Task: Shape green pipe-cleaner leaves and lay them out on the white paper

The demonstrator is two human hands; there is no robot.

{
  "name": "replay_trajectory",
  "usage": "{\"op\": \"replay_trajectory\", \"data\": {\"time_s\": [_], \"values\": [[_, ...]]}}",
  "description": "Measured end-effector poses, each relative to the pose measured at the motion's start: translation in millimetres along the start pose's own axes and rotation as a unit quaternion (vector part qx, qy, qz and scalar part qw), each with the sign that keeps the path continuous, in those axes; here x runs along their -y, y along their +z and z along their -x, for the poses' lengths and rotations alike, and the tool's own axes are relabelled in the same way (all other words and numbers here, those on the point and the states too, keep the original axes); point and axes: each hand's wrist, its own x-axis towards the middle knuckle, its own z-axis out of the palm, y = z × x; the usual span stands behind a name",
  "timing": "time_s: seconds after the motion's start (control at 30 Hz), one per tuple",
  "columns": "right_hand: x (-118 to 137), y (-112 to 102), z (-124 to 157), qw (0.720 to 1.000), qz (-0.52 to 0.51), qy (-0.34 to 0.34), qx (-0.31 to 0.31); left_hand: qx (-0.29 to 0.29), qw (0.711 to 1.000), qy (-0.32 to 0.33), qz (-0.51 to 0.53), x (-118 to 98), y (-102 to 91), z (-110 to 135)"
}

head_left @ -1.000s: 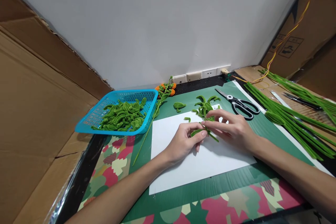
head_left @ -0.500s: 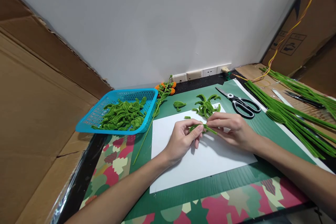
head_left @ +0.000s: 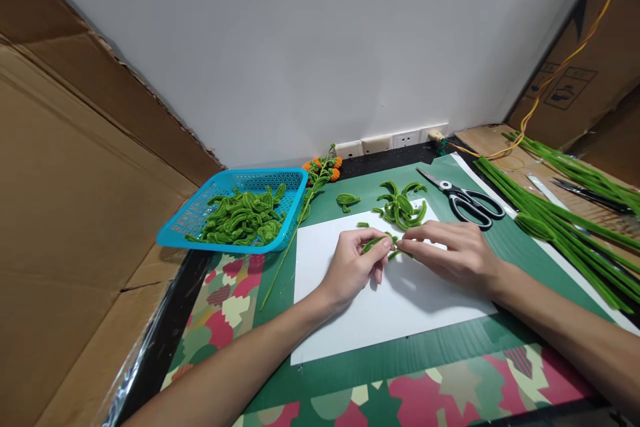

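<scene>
Near the centre of the frame, the left hand (head_left: 349,269) pinched a fuzzy green piece (head_left: 372,245) in its fingers over the white sheet (head_left: 333,333), seemingly to steady it. The right hand (head_left: 457,258) touched its far end; whether those fingers gripped, I couldn't tell. At centre left, a blue basket (head_left: 225,249) contained heaped green leaf shapes (head_left: 244,217).

Bare forearms (head_left: 240,353), slender bare fingers (head_left: 424,252)

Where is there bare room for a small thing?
The paper is bare along its near edge, between left forearm and right forearm; so is the mat between that forearm, scissors and stems. Crowded: paper's far part, by leaves, left hand and right hand.
</scene>
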Motion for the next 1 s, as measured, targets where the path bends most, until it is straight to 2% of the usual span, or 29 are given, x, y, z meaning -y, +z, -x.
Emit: {"op": "replay_trajectory", "data": {"time_s": [0.1, 0.2, 0.27, 0.33, 0.43, 0.5, 0.57, 0.7, 0.8, 0.9, 1.0], "values": [[-1.0, -1.6, 0.9, 0.998, 0.023, -0.052, 0.008, -0.003, 1.000, 0.009, -0.015, -1.8, 3.2, 1.2], [2.1, -1.0, -1.8, 0.999, 0.005, -0.034, 0.020, -0.009, 0.999, 0.022, -0.038, -3.1, 5.4, 3.1], [5.7, 0.3, -5.3, 0.998, -0.050, 0.030, 0.023, 0.000, 0.998, 0.026, -0.058, -3.5, 5.4, 4.6], [9.0, 1.7, -8.9, 0.984, -0.125, 0.122, 0.024, 0.011, 0.996, 0.031, -0.079, -3.4, 4.3, 5.7], [11.1, 3.2, -12.1, 0.939, -0.223, 0.260, 0.036, 0.025, 0.996, 0.028, -0.084, -2.3, 2.0, 5.8], [10.3, 3.4, -12.4, 0.915, -0.261, 0.305, 0.047, 0.033, 0.997, 0.012, -0.067, -1.2, 0.9, 4.8], [8.4, 2.9, -11.8, 0.916, -0.273, 0.291, 0.051, 0.035, 0.999, -0.003, -0.040, -0.4, 0.5, 3.4], [5.2, 0.7, -10.8, 0.952, -0.230, 0.197, 0.044, 0.027, 1.000, -0.013, 0.003, 0.3, 0.0, 1.5], [4.5, 0.1, -10.8, 0.964, -0.208, 0.158, 0.037, 0.031, 0.999, -0.011, 0.008, 0.5, -1.1, 1.5], [4.5, 1.5, -10.0, 0.967, -0.205, 0.147, 0.038, 0.047, 0.999, -0.006, 0.001, -0.3, -2.4, 2.0], [6.9, 3.8, -8.4, 0.964, -0.203, 0.163, 0.050, 0.074, 0.997, 0.003, 0.009, -3.3, -2.8, 2.8]]}}
